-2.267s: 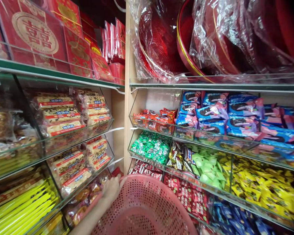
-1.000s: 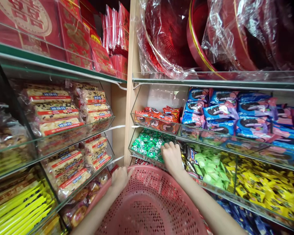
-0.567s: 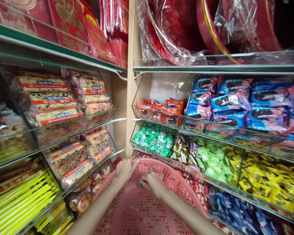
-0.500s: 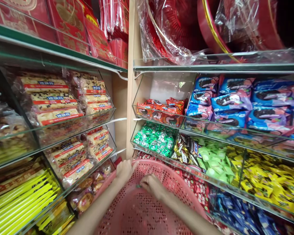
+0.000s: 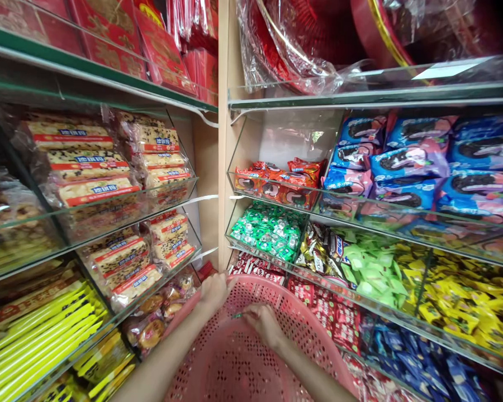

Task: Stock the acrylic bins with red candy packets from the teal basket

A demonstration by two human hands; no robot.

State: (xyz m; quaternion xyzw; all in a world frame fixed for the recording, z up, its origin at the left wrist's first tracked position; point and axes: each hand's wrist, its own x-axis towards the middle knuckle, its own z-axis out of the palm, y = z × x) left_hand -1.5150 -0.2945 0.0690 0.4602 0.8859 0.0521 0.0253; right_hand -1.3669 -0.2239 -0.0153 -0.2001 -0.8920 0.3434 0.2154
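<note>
A large pink perforated plastic basket (image 5: 314,312) is tilted in front of me, its inside facing me. My left hand (image 5: 213,291) is closed round the basket's far rim, left of centre. Inside the basket, my right hand (image 5: 262,322) pinches a small green-wrapped candy (image 5: 237,315) between thumb and fingertips. Beyond the rim, a glass compartment holds many green-wrapped candies (image 5: 270,229). Below it lie red and white packets (image 5: 257,267).
Glass shelves meet at a wooden post (image 5: 225,139). Rice cracker packs (image 5: 88,159) and yellow packets (image 5: 46,335) fill the left side. On the right are blue cookie packs (image 5: 406,162), red packs (image 5: 276,181), yellow candies (image 5: 465,307) and dark blue candies (image 5: 414,357).
The view has tipped slightly downward, so the shelves sit higher in the picture. Both hands keep their places at the basket, the right still pinching the green candy.
</note>
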